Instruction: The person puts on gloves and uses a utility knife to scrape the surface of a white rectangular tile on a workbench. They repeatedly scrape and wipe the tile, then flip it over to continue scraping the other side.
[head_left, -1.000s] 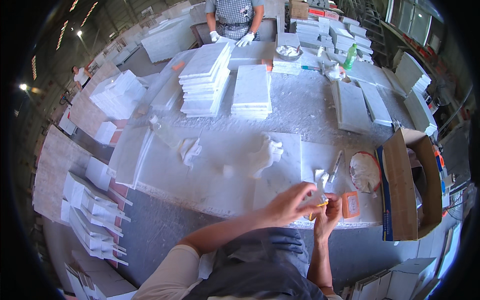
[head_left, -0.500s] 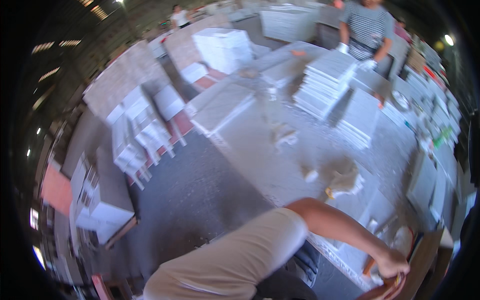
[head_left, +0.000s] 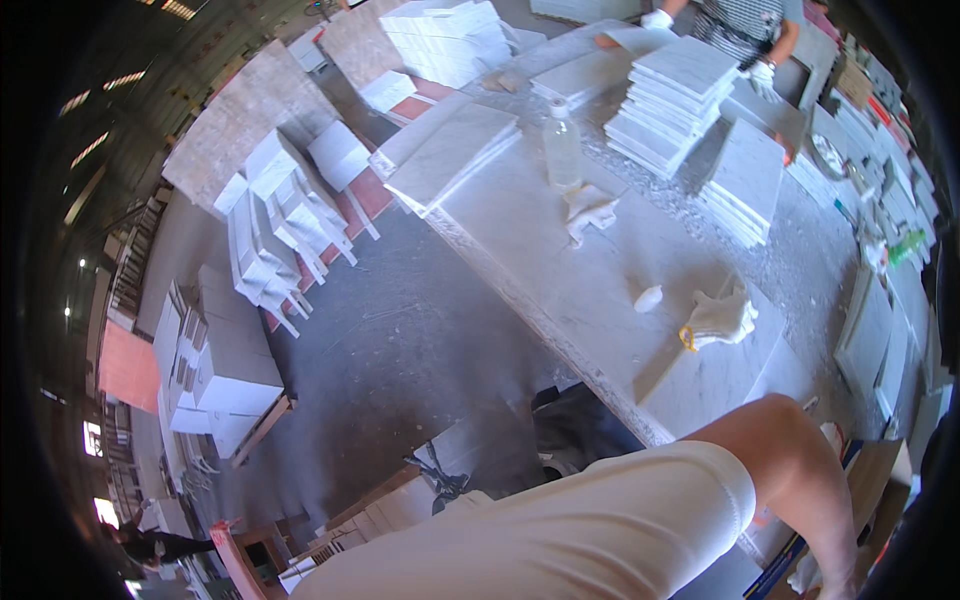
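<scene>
Brown cardboard box (head_left: 878, 474) at lower right, just beside the left forearm (head_left: 818, 515), which runs from a pale sleeve (head_left: 600, 510) past the lower edge — left hand and right hand both lie out of view, so spread, pressed together or pinching cannot be told. On the pale table (head_left: 600, 265): white glove (head_left: 722, 320) with yellow cuff, small white object (head_left: 649, 298) near it, crumpled white cloth (head_left: 590, 208) beside an upright clear bottle (head_left: 562, 150) — beyond these, stacked slabs (head_left: 668, 110) near a co-worker's gloved hand (head_left: 763, 78).
</scene>
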